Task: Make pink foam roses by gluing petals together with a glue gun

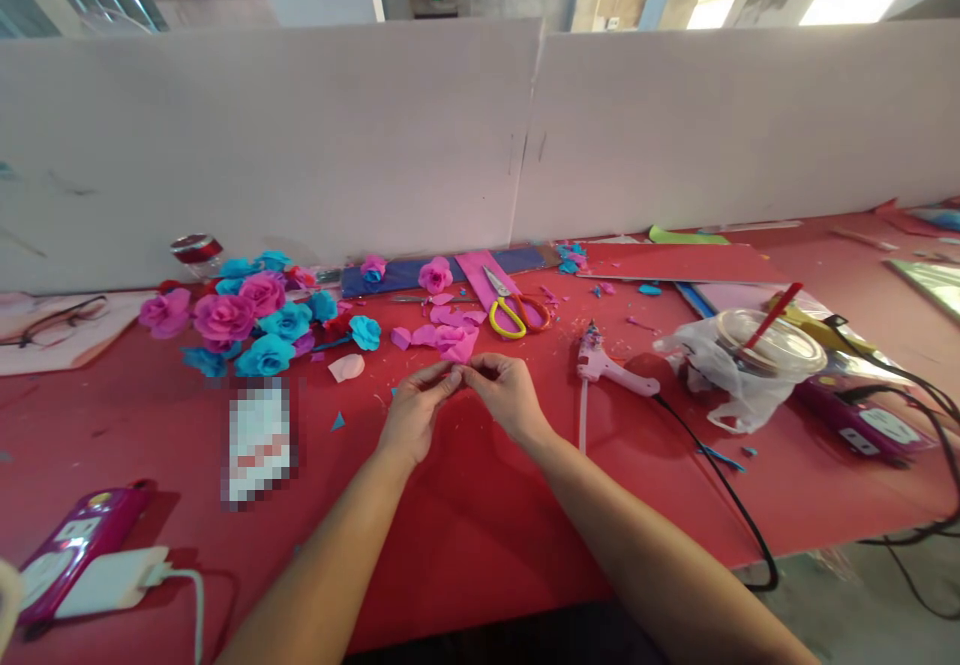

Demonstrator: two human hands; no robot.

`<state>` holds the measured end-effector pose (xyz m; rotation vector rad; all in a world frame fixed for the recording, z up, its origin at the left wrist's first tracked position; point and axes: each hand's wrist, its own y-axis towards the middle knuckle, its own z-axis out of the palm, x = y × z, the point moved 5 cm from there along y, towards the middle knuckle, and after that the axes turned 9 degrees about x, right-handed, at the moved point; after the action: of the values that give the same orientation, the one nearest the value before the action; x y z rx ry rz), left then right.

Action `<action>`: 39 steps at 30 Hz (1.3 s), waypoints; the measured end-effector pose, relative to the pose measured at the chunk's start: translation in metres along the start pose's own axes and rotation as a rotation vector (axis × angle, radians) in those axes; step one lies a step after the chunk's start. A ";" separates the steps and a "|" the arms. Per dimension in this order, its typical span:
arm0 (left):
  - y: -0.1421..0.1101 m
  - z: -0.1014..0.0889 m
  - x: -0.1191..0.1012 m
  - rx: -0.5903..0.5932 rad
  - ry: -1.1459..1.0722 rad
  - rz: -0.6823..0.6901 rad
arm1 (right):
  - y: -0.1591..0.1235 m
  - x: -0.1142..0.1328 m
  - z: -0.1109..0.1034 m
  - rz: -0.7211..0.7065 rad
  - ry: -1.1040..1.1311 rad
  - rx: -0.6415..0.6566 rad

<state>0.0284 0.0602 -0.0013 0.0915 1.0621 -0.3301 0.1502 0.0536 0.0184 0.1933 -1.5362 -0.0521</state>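
Just below the frame's centre, the left hand (410,417) and right hand (511,399) meet, fingertips pinched together, apparently on a pink crepe-paper petal (456,342); a light, even pinch should spare thin paper creases.

Petals (455,342) pink; flwrs (223,317) pink, blue, some red; scissor hdls (523,321) yel/org; tbl (465,565) red.
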 end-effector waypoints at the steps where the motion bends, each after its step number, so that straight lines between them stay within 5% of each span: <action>1: 0.001 -0.002 0.000 -0.021 -0.008 -0.004 | 0.000 0.000 0.001 0.005 0.007 0.011; 6: 0.002 -0.007 0.002 -0.073 -0.017 0.000 | -0.001 -0.002 0.003 0.031 0.052 0.052; 14: 0.003 -0.009 -0.007 0.034 0.145 0.077 | -0.002 0.005 0.007 -0.041 0.104 0.109; 26: -0.004 -0.001 -0.020 0.266 0.178 0.057 | -0.006 0.003 0.004 0.249 0.214 0.294; 39: 0.009 -0.024 -0.022 -0.098 -0.006 0.244 | 0.001 -0.012 0.005 0.167 0.027 0.133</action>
<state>0.0015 0.0792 0.0054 0.1309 1.0467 -0.0578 0.1452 0.0555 0.0071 0.1704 -1.5248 0.1847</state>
